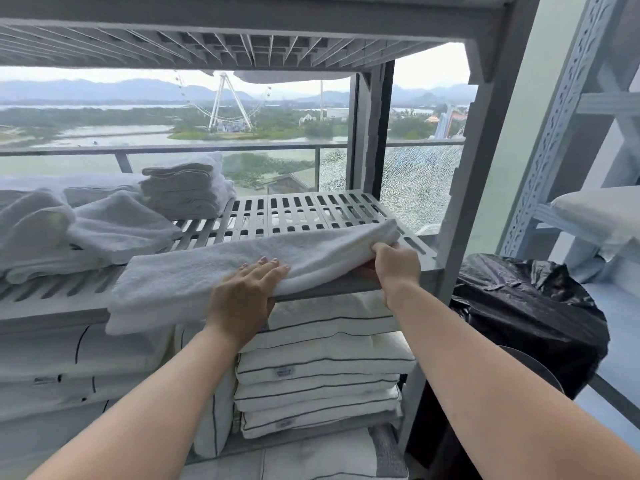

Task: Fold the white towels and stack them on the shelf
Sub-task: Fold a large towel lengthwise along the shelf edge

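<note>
Two bare forearms (485, 375) ran from the lower edge of the view up to the front of the shelf (311, 209). The white towel (194, 275) lay there as a long, folded strip along the shelf's front edge, its left end drooping over the rim. The left hand (247, 289) rested flat on its middle, fingers straight and spread on the cloth, with no closed grip. The right hand (394, 263) had a tight grip on the towel's right end: fingers curled round the fold, lifting that end slightly off the slats.

On the same slatted grey shelf, towards the back left, stood a neat stack of folded towels (187, 185). In front of it lay looser white towels (117, 226), piled unevenly and well apart from the one being handled.

On the level below sat stacked white linens (322, 365) edged with dark piping. To the right of the rack stood a bin lined with a black bag (519, 306), and beyond that a second metal rack (554, 133) holding more white bedding. Behind the shelf was a window (415, 181) — its lower right pane crazed with cracks — and outside it a Ferris wheel (228, 102) stood by the water.
</note>
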`<state>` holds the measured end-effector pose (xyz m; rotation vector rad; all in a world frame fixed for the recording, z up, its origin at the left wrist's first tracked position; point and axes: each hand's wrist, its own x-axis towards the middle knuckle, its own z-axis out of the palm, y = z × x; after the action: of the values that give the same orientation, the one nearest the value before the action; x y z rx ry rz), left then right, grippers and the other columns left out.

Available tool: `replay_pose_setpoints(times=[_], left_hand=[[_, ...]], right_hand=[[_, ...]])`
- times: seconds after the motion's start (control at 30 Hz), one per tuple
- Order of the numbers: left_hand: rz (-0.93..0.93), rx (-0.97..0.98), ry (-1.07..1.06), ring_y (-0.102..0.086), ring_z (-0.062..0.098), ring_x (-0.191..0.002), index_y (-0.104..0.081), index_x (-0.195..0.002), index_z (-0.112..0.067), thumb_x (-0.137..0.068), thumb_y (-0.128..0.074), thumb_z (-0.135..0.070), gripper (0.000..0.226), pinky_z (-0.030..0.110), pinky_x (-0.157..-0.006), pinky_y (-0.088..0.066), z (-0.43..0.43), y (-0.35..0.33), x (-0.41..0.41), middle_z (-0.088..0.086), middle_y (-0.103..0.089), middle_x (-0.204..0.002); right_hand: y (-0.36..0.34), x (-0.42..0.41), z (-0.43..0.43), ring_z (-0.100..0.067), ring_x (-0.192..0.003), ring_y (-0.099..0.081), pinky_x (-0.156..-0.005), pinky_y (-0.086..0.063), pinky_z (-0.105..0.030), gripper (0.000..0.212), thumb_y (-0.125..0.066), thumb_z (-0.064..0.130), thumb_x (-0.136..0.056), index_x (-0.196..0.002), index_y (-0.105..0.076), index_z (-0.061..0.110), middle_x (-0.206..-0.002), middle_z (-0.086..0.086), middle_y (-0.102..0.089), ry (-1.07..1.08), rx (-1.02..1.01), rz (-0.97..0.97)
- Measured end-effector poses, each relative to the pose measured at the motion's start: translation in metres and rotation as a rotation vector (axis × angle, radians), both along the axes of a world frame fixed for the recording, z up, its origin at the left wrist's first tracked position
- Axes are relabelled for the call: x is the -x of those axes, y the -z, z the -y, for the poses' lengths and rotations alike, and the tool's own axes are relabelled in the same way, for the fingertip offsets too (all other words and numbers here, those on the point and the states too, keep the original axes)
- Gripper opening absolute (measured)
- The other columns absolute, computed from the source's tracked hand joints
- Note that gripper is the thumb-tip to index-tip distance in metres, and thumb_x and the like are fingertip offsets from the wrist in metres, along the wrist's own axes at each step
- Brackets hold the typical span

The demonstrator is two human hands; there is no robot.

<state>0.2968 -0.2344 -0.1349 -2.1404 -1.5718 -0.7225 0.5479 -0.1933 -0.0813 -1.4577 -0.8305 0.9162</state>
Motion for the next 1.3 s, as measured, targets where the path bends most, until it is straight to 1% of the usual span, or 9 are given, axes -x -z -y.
replay_pose_setpoints(times=[0.13, 0.2, 0.27, 0.63, 0.77, 0.9, 1.1, 1.2, 1.3], left_hand=[[-0.060, -0.004, 0.033, -0.050, 0.020, -0.136, -0.053, -0.143, -0.027, -0.092, -0.063, -0.023, 0.052, 0.042, -0.111, -0.043, 0.005, 0.003, 0.000, -0.002, -0.055, -0.144], [-0.096, 0.023, 0.049, -0.043, 0.019, -0.141, -0.046, -0.148, -0.027, -0.092, -0.060, -0.021, 0.058, 0.040, -0.115, -0.038, 0.007, 0.002, 0.002, -0.002, -0.049, -0.150], [-0.146, 0.052, 0.087, -0.034, 0.018, -0.146, -0.037, -0.153, -0.026, -0.088, -0.057, -0.011, 0.069, 0.038, -0.119, -0.031, 0.009, 0.001, 0.007, -0.002, -0.040, -0.155], [-0.163, 0.042, 0.015, -0.036, 0.034, -0.144, -0.045, -0.147, -0.024, -0.082, -0.044, 0.015, 0.076, 0.046, -0.115, -0.037, 0.003, -0.021, 0.025, 0.013, -0.042, -0.154], [-0.129, 0.221, 0.090, -0.020, 0.021, -0.151, -0.030, -0.154, -0.033, -0.088, -0.040, 0.003, 0.076, 0.037, -0.123, -0.018, -0.010, -0.033, 0.016, 0.003, -0.029, -0.162], [-0.187, 0.377, 0.086, -0.012, 0.013, -0.153, -0.023, -0.155, -0.039, -0.096, -0.037, -0.045, 0.062, 0.038, -0.125, -0.010, -0.011, -0.027, 0.009, -0.006, -0.020, -0.164], [0.191, 0.430, 0.056, -0.055, 0.018, -0.125, -0.069, -0.117, -0.029, -0.103, -0.032, -0.052, 0.046, 0.042, -0.099, -0.049, -0.030, -0.058, 0.001, -0.008, -0.058, -0.137], [0.261, 0.393, -0.080, -0.056, 0.022, -0.123, -0.059, -0.130, -0.026, -0.102, -0.040, -0.042, 0.037, 0.040, -0.096, -0.048, -0.044, -0.059, -0.009, -0.004, -0.057, -0.138], [0.186, 0.458, -0.149, -0.039, 0.024, -0.141, -0.039, -0.148, -0.024, -0.099, -0.038, -0.039, 0.051, 0.045, -0.113, -0.037, -0.057, -0.055, -0.017, 0.001, -0.039, -0.156]], right_hand=[[0.000, 0.016, -0.009, -0.020, -0.089, -0.065, -0.080, -0.053, -0.037, 0.045, -0.070, 0.045, -0.080, -0.109, -0.060, 0.013, -0.100, -0.001, -0.068, -0.127, 0.107, -0.223], [0.001, 0.023, -0.014, -0.013, -0.068, -0.061, -0.061, -0.049, -0.029, 0.051, -0.074, 0.052, -0.075, -0.101, -0.059, 0.010, -0.091, 0.000, -0.065, -0.111, 0.130, -0.188], [0.002, 0.032, -0.020, -0.012, -0.053, -0.056, -0.049, -0.043, -0.026, 0.048, -0.077, 0.054, -0.073, -0.086, -0.057, 0.012, -0.084, 0.000, -0.066, -0.097, 0.155, -0.157], [-0.007, 0.049, -0.038, -0.014, -0.077, -0.063, -0.057, -0.048, -0.023, 0.023, -0.068, 0.019, -0.084, -0.104, -0.059, 0.013, -0.091, 0.001, -0.065, 0.026, -0.009, -0.277], [-0.029, 0.042, -0.048, -0.021, -0.090, -0.068, -0.086, -0.058, -0.038, 0.014, -0.071, 0.019, -0.081, -0.083, -0.057, 0.022, -0.100, -0.004, -0.071, 0.013, -0.118, -0.315], [-0.022, 0.036, -0.051, -0.018, -0.083, -0.064, -0.085, -0.058, -0.039, 0.021, -0.070, 0.020, -0.083, -0.102, -0.062, 0.015, -0.093, 0.000, -0.066, 0.057, -0.046, -0.314], [-0.013, 0.034, -0.047, -0.020, -0.091, -0.065, -0.093, -0.055, -0.042, 0.030, -0.066, 0.019, -0.086, -0.115, -0.060, 0.017, -0.100, -0.001, -0.067, 0.045, -0.066, -0.288], [-0.016, 0.033, -0.042, -0.024, -0.092, -0.066, -0.081, -0.058, -0.040, 0.018, -0.066, 0.017, -0.086, -0.103, -0.060, 0.017, -0.100, -0.004, -0.068, 0.005, -0.094, -0.300], [-0.018, 0.031, -0.039, -0.022, -0.079, -0.066, -0.057, -0.050, -0.031, 0.011, -0.065, 0.014, -0.085, -0.093, -0.059, 0.019, -0.094, -0.005, -0.069, -0.019, -0.116, -0.303]])
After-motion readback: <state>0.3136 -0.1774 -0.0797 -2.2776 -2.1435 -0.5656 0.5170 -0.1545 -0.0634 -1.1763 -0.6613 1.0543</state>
